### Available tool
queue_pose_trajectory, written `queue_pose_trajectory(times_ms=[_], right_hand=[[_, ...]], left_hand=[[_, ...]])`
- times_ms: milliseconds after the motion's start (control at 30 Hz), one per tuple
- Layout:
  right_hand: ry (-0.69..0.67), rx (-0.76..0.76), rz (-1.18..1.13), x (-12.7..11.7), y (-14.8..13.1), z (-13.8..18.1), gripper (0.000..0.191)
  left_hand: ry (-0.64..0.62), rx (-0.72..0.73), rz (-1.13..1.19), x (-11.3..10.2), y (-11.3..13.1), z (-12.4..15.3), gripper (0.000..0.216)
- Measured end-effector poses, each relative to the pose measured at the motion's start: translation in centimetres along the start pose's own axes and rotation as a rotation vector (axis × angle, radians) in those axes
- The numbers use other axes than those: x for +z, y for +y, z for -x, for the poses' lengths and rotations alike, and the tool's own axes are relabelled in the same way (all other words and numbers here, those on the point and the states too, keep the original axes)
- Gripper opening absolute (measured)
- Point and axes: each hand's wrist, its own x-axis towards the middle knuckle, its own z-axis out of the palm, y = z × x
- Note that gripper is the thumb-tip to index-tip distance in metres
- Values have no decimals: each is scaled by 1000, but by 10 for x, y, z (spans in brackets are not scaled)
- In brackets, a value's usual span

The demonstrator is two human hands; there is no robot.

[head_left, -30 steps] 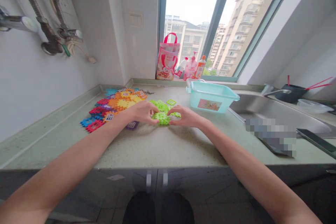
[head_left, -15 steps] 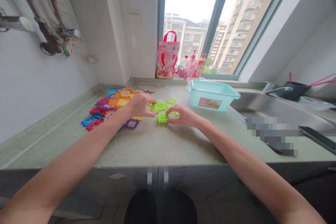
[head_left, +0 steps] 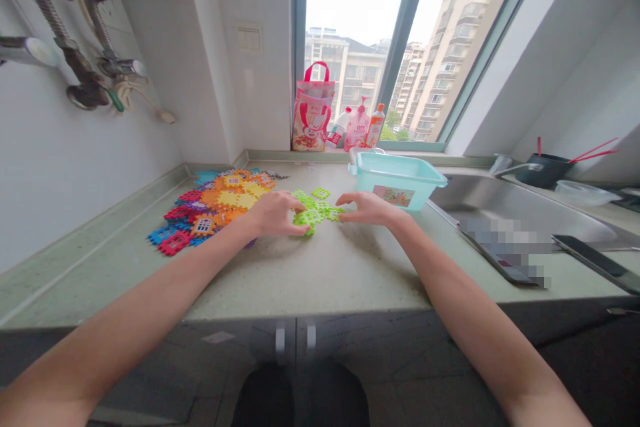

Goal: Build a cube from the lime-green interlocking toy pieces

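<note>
A small heap of lime-green interlocking plastic tiles (head_left: 314, 213) lies on the counter between my hands. My left hand (head_left: 277, 213) is curved at the heap's left side, its fingers and thumb apart and against the edge tiles; no firm grip shows. Across from it, my right hand (head_left: 367, 208) is open with thumb and fingers apart, beside the rightmost green tile (head_left: 334, 214). Whether its fingertips touch that tile I cannot tell. One green tile (head_left: 321, 193) lies just behind the heap. Left of my left hand spreads a pile of multicoloured interlocking tiles (head_left: 213, 203), partly hidden by my forearm.
A turquoise plastic basket (head_left: 425, 177) stands behind my right hand, beside the steel sink (head_left: 520, 210). A phone (head_left: 595, 260) and a partly blurred dark object (head_left: 493, 253) lie at the sink's front edge. Bottles (head_left: 357, 127) and a pink bag (head_left: 313, 117) line the windowsill.
My right hand has moved away to the right from the front green tile. My left hand has come nearer the green tiles, which now lie closer together. The view has shifted slightly.
</note>
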Motion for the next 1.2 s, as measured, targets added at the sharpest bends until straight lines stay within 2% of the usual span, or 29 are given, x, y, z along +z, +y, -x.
queue_pose_trajectory(times_ms=[167, 367, 467, 533, 600, 700, 800, 900, 1000, 1100, 1200], right_hand=[[-63, 7, 14, 4, -1, -2, 34], [-58, 36, 25, 0, 0, 0, 35], [-2, 59, 65, -11, 3, 3, 35], [87, 53, 83, -17, 2, 5, 33], [207, -2, 56, -17, -5, 6, 30], [344, -181, -100, -6, -28, 2, 26], [344, -350, -224, 14, -56, -4, 25], [308, -440, -237, 30, -74, -9, 23], [261, -468, -203, 38, -77, -12, 20], [181, -485, -171, 37, -68, -12, 18], [268, -400, -203, 31, -49, -15, 22]], left_hand=[[-46, -1, 28, -1, 2, 0, 40], [-1, 41, 173, -13, -19, 2, 44], [-49, 54, 220, -13, -29, 4, 45], [-110, 62, 243, -12, -31, 5, 45], [-161, 72, 257, -11, -31, 6, 44], [-184, 76, 267, -11, -30, 7, 46], [-147, 61, 218, -13, -33, 8, 54], [-110, 75, 113, -16, -42, 10, 53], [-86, 100, 48, -19, -53, 11, 47], [-47, 69, -38, -18, -59, 10, 40], [-38, 45, -109, -8, -59, 6, 40]])
